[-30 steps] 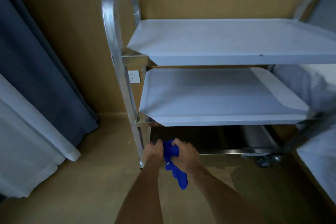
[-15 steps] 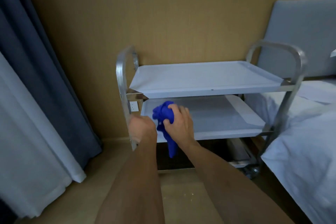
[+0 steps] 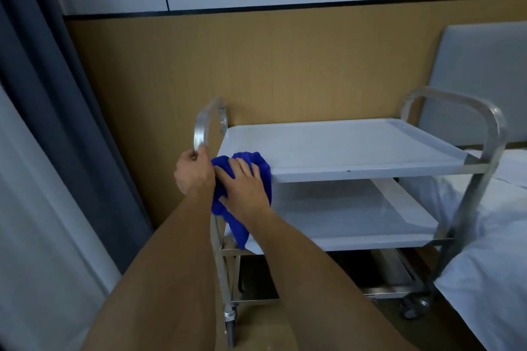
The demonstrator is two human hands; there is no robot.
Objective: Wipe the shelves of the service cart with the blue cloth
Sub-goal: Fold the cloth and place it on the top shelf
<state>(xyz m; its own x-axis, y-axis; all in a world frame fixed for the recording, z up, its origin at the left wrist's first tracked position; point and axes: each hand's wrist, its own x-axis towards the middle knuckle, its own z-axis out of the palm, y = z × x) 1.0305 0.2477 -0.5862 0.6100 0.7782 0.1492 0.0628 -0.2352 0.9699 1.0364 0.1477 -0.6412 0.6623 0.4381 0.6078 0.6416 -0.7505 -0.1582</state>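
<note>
Where the frame begins on the left, a dark grey curtain (image 3: 54, 111) hangs in heavy vertical folds, with a paler, sheer curtain (image 3: 37, 236) in front of it; both are cut off by the frame edge. Behind them the wall panel (image 3: 285, 65) is matte, wood-grained and tan, topped by a dark strip and pale smooth panels.

The left hand (image 3: 194, 172) is clenched around the flat, brushed-steel handle (image 3: 206, 125) at the left end of the service cart (image 3: 467, 208), its fingers curled over the band where the loop comes down. Just beside it, touching, the right hand (image 3: 245, 186) lies with fingers spread and mostly straight on the blue cloth (image 3: 256, 161), pressing it onto the near left corner of the top shelf (image 3: 356, 145). The cloth is bunched, soft and deep blue; a tail of it hangs down past the shelf edge in front of the middle shelf (image 3: 356, 216). How much cloth sits under the palm is hidden.

Both shelves are pale, smooth rectangular trays with shallow raised rims and clipped corners. The bottom shelf (image 3: 393, 273) lies in shadow and is hard to make out, apparently bare metal. A caster (image 3: 230, 328) shows under the near left leg, partly covered by a forearm; another on the right is blurred.

At the right end rises a second rounded steel handle (image 3: 490, 122), and beyond it a grey padded headboard (image 3: 482, 77) and a bed (image 3: 490, 279) in rumpled white sheets, cut off by the frame.
</note>
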